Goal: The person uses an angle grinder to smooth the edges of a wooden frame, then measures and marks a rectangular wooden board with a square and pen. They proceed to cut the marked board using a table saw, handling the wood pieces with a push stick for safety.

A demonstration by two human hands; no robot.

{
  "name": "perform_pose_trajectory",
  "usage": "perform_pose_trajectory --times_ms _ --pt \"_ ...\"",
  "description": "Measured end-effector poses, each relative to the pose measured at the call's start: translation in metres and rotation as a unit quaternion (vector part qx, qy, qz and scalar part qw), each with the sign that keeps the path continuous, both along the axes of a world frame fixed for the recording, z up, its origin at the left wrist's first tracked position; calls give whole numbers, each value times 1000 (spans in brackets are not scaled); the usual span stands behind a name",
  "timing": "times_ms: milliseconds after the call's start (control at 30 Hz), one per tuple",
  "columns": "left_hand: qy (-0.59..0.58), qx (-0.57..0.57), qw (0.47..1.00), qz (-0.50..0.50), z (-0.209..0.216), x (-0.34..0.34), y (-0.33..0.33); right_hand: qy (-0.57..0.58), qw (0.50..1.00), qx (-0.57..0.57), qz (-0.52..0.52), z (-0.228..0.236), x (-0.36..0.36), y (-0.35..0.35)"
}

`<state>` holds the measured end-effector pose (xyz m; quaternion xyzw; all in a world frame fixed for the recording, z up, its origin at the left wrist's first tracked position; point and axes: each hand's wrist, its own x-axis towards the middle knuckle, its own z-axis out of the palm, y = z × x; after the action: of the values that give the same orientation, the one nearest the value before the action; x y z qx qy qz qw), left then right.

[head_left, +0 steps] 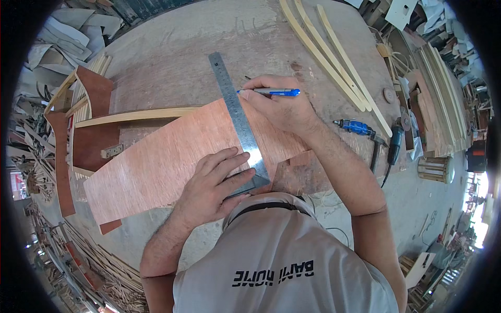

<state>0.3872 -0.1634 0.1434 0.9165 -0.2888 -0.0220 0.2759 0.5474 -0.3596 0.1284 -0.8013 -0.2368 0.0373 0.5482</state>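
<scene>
A reddish plywood panel (156, 164) lies at a slant on the worktable in front of me. Across its right part runs a metal try square (233, 99), its long ruled blade reaching past the far edge. My left hand (211, 182) grips the square near its stock, fingers spread over the blade's near end and thumb by the panel's near edge. In my right hand (279, 107) is a blue and silver pen (279, 92), held nearly level. Its tip is beside the blade, near the panel's far edge.
A curved wood and plywood frame (78, 130) stands at the left. Three pale curved strips (334, 57) lie at the far right. A blue air tool (355, 127) and an angle grinder (396, 143) sit right of my forearm. Stacked boards (441, 99) stand beyond.
</scene>
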Motion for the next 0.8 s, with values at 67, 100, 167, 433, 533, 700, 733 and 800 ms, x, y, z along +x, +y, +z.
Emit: perform_pose_trajectory --times_ms 67,100,167,433,533,700,733,800 --pt "2 1 1000 -1 0 1 0 19 1000 0 5 -1 -1 -2" --pt "4 1 1000 -2 0 1 0 7 1000 -4 11 0 -3 -4" --pt "5 -2 1000 -2 -1 1 0 -15 1000 -13 24 1 -10 -10" --pt "4 -8 1000 -8 -2 2 1 -27 990 -99 94 26 -52 -36" --pt "1 -3 1000 -6 -2 1 1 -19 989 -116 91 17 -38 -29" --pt "6 -3 1000 -14 -1 2 1 -51 994 -94 30 15 9 0" --pt "8 -7 1000 -14 -3 2 2 -48 993 -110 20 14 15 5" --pt "5 -7 1000 -16 -3 4 2 -74 992 -100 9 8 17 6"
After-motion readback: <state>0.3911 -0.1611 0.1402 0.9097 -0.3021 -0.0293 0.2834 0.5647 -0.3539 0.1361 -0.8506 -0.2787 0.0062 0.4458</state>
